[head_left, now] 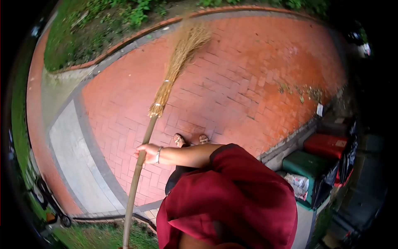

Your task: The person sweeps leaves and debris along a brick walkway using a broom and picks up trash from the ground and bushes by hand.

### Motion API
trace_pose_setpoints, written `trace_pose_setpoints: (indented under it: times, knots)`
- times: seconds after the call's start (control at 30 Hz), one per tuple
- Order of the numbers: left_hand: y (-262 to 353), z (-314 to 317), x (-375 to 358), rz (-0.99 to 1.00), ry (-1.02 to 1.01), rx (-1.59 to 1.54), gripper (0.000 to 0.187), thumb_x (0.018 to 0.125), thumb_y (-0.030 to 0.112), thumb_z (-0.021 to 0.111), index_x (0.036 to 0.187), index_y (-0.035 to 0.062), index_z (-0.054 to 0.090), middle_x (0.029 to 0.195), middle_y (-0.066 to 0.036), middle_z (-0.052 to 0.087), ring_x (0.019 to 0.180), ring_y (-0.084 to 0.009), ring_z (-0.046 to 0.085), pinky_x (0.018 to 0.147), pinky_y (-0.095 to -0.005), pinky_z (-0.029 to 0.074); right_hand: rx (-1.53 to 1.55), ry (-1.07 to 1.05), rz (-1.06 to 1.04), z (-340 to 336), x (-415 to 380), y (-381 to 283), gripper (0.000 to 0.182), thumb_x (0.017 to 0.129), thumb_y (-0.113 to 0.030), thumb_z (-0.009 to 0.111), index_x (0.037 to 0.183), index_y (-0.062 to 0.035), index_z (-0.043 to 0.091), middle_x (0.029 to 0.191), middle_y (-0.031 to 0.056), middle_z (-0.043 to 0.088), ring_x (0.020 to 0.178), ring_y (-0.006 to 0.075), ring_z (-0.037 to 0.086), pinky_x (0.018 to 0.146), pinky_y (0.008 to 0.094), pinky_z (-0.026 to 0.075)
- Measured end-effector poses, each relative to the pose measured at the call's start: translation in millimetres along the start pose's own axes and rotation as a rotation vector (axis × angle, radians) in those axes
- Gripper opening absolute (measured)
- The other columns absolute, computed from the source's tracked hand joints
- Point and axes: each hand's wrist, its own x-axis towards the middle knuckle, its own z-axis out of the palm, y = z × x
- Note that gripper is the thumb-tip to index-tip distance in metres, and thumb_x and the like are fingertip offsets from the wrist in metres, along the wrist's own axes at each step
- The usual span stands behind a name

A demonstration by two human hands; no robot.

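Observation:
My right hand [148,152], with a band on its wrist, crosses in front of my body and is closed around the long wooden handle of a broom [140,166]. The broom slants across the view from the bottom edge up to the bristle bundle [182,52], which is bound with ties and blurred at its tip. Its bristles are over the red brick paving [224,91]. At the bottom edge a little bare skin shows below my dark red sleeve; my left hand lies out of the picture.
Leaves and debris [309,93] lie on the right of the paving near a white scrap [319,109]. A green bin [304,166] and a red bin [325,143] stand along the right edge. A curb [124,45] borders a planted bed. My sandalled feet [190,139] are on the bricks.

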Motion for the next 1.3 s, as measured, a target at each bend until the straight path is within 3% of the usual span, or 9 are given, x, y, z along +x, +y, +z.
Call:
trace_pose_setpoints:
  times: [0.27, 0.43, 0.5, 0.57, 0.67, 0.93, 1.07, 1.2, 1.3]
  knots:
    - [32.0, 99.8, -7.5, 0.424, 0.187, 0.191, 0.014, 0.077, 0.008, 0.052, 0.067, 0.0092, 0.043, 0.055, 0.002, 0.037, 0.056, -0.0126, 0.044, 0.061, -0.0285, 0.039, -0.383, -0.057, 0.327, 143.8, 125.3, 93.0, 0.015, 0.073, -0.008, 0.060, 0.082, -0.0104, 0.049, 0.075, 0.0029, 0.053, 0.073, 0.0174, 0.058, 0.066, 0.0379, 0.043]
    - [-31.0, 208.5, -39.4, 0.560, 0.235, 0.220, 0.015, 0.077, 0.011, 0.053, 0.065, 0.0105, 0.044, 0.054, 0.003, 0.037, 0.053, -0.0130, 0.045, 0.056, -0.0287, 0.040, -0.430, -0.202, 0.199, 174.9, 224.8, -6.1, 0.012, 0.073, -0.010, 0.061, 0.076, -0.0061, 0.050, 0.065, 0.0053, 0.052, 0.059, 0.0179, 0.053, 0.055, 0.0329, 0.045]
    - [-80.9, 271.7, -56.3, 0.548, 0.255, 0.233, 0.016, 0.077, 0.012, 0.054, 0.064, 0.0111, 0.044, 0.053, 0.003, 0.037, 0.052, -0.0131, 0.045, 0.055, -0.0288, 0.040, -0.420, -0.042, 0.021, 170.6, 224.9, -76.8, 0.012, 0.075, -0.012, 0.060, 0.078, -0.0047, 0.051, 0.064, 0.0070, 0.053, 0.059, 0.0190, 0.054, 0.056, 0.0343, 0.047]
    - [-126.7, 332.2, -65.6, 0.419, 0.229, 0.295, 0.009, 0.080, 0.004, 0.048, 0.076, 0.0059, 0.040, 0.058, 0.001, 0.034, 0.058, -0.0118, 0.041, 0.068, -0.0271, 0.037, -0.377, 0.029, -0.014, 133.4, 221.9, -153.4, 0.011, 0.077, -0.009, 0.059, 0.082, -0.0025, 0.051, 0.072, 0.0083, 0.055, 0.065, 0.0197, 0.055, 0.060, 0.0352, 0.048]
    - [-137.4, 308.8, -45.3, 0.190, -0.171, 0.178, 0.007, 0.086, 0.005, 0.041, 0.079, 0.0053, 0.040, 0.054, 0.002, 0.027, 0.045, -0.0078, 0.026, 0.055, -0.0217, 0.033, -0.233, -0.004, -0.144, 101.3, 137.3, -246.3, 0.011, 0.080, -0.008, 0.056, 0.086, -0.0011, 0.051, 0.077, 0.0094, 0.055, 0.075, 0.0203, 0.055, 0.069, 0.0364, 0.048]
    - [-242.4, 438.7, -29.0, -0.213, -0.353, -0.115, 0.012, 0.086, 0.004, 0.040, 0.076, 0.0061, 0.045, 0.045, 0.006, 0.025, 0.035, -0.0038, 0.021, 0.039, -0.0173, 0.026, 0.038, -0.051, -0.515, -0.2, -83.2, -417.5, 0.005, 0.083, -0.009, 0.053, 0.083, -0.0039, 0.053, 0.079, 0.0079, 0.056, 0.079, 0.0214, 0.055, 0.075, 0.0371, 0.045]
    - [-337.7, 477.2, -82.4, -0.567, -0.216, -0.094, 0.011, 0.082, 0.004, 0.049, 0.073, 0.0101, 0.045, 0.049, 0.006, 0.028, 0.040, -0.0057, 0.028, 0.052, -0.0224, 0.037, 0.064, 0.275, -0.702, -81.4, -168.3, -502.7, 0.008, 0.084, -0.013, 0.052, 0.082, -0.0059, 0.052, 0.078, 0.0072, 0.056, 0.078, 0.0190, 0.053, 0.072, 0.0383, 0.045]
    - [-388.9, 480.2, -134.7, -0.864, -0.374, -0.187, 0.008, 0.079, 0.012, 0.058, 0.082, 0.0101, 0.051, 0.054, 0.003, 0.036, 0.054, -0.0118, 0.040, 0.072, -0.0340, 0.039, 0.069, 0.403, -0.833, -179.8, -258.1, -560.8, 0.008, 0.077, -0.007, 0.047, 0.069, -0.0054, 0.046, 0.065, 0.0060, 0.049, 0.063, 0.0216, 0.048, 0.065, 0.0402, 0.044]
    - [-376.6, 470.4, -121.1, -0.851, -0.387, -0.250, 0.010, 0.078, 0.013, 0.059, 0.083, 0.0100, 0.051, 0.054, 0.003, 0.035, 0.054, -0.0114, 0.039, 0.070, -0.0330, 0.040, 0.267, 0.124, -0.736, -185.5, -275.7, -540.8, 0.009, 0.074, -0.006, 0.048, 0.066, -0.0048, 0.044, 0.061, 0.0072, 0.047, 0.061, 0.0230, 0.047, 0.064, 0.0404, 0.043]
